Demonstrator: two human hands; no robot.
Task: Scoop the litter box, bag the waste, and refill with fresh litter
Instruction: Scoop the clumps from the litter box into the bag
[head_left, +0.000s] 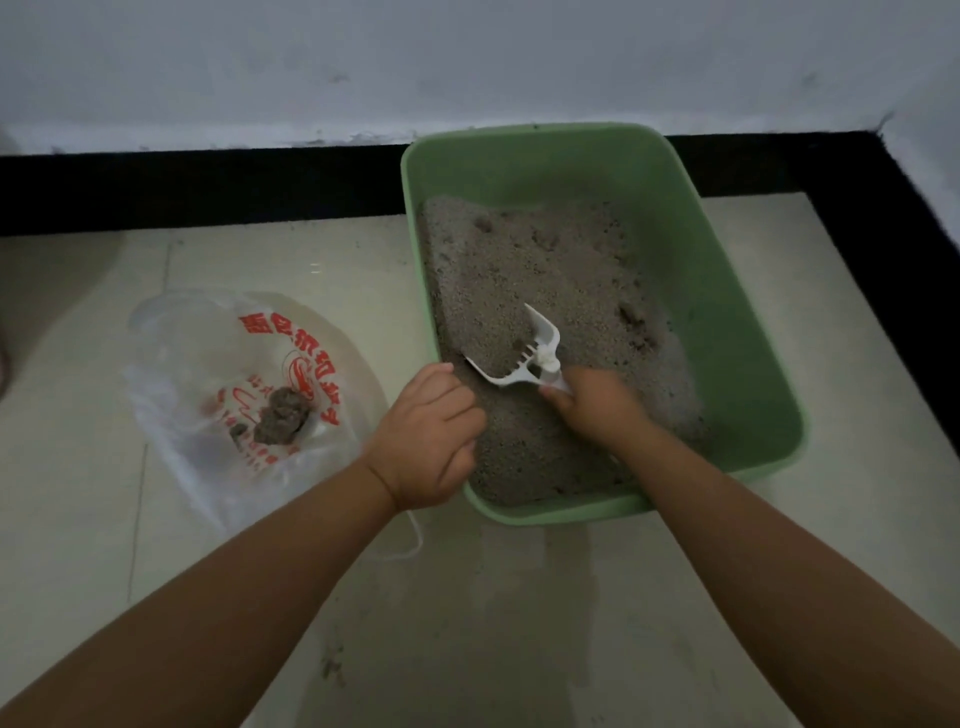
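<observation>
A green litter box (727, 332) stands on the tiled floor, filled with grey litter (550, 270). My right hand (597, 405) grips the handle of a white slotted scoop (530, 353), whose blade is dug into the litter near the box's front left and holds some litter. My left hand (426, 436) grips the box's left rim near the front corner. A clear plastic bag (228, 374) with red print lies open on the floor left of the box, with dark waste clumps (280, 415) inside it.
A white wall with a black strip at its foot runs behind the box and turns down the right side. Pale floor tiles (467, 623) spread in front, with faint stains and a few spilled grains.
</observation>
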